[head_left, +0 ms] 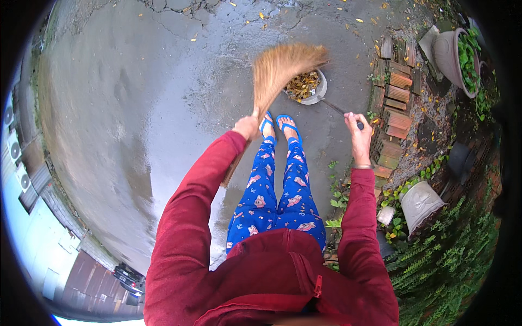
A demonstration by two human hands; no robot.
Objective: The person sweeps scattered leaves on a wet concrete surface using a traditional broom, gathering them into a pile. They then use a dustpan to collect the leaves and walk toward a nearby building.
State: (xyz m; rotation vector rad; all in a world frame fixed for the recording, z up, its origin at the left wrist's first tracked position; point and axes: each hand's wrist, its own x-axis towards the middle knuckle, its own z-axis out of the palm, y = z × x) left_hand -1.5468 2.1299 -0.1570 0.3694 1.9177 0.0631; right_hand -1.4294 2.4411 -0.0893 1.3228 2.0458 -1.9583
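My left hand (248, 127) is closed round the handle of a straw broom (274, 70), whose wide tan bristles fan out ahead of my feet, slightly blurred. The bristle edge hangs over or against the far side of a round metal dustpan (322, 89); I cannot tell if they touch. Brown and yellow dry leaves (302, 85) lie heaped in the pan. A thin dark handle runs from it to my right hand (359, 130), which grips its end. Part of the pan's far rim is hidden behind the broom.
Wet concrete ground (179, 81) with scattered yellow leaves spreads ahead and left. On the right runs a border of stacked bricks (398, 95), with a planter (454, 60), a pale pot (421, 206) and green plants (451, 261). My feet in blue flip-flops (288, 126) stand just below the pan.
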